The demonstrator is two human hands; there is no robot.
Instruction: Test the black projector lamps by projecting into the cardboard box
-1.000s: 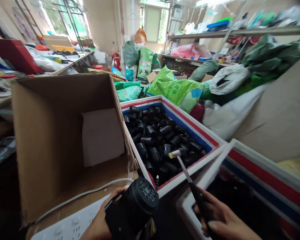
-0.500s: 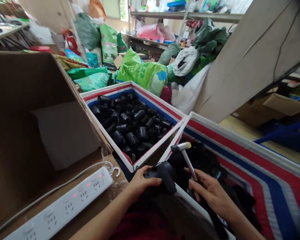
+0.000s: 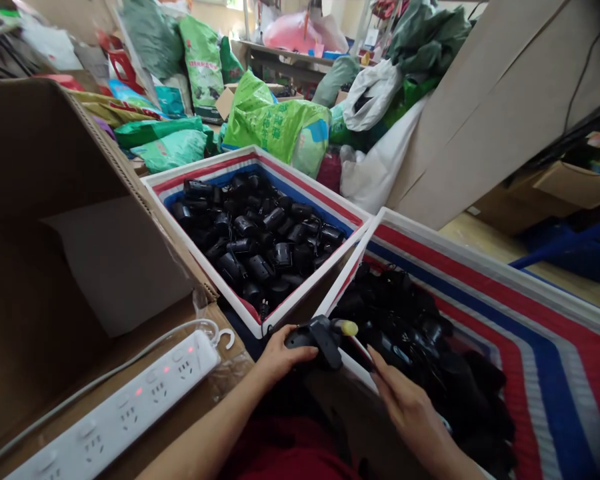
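Observation:
A black plastic part (image 3: 320, 337) is gripped in my left hand (image 3: 283, 357), thumb on top, in front of the corner between two lined bins. My right hand (image 3: 405, 393) is closed round the handle of a small hammer, whose pale yellow tip (image 3: 349, 328) shows right beside the black part. Most of the hammer head is hidden behind the part. The back bin (image 3: 300, 299) holds many black cylindrical pieces (image 3: 260, 267). Dark parts and cables (image 3: 405, 320) lie heaped in the right bin (image 3: 480, 267).
An open cardboard box (image 3: 95, 147) stands at the left, with a white power strip (image 3: 125, 407) and its cable in front. Green bags (image 3: 275, 127) and other sacks lie behind the bins. A leaning board (image 3: 460, 127) rises at the right.
The hammer has swung down and left, its head now against the black part. My right hand has turned and moved slightly lower. The view has tilted down a little.

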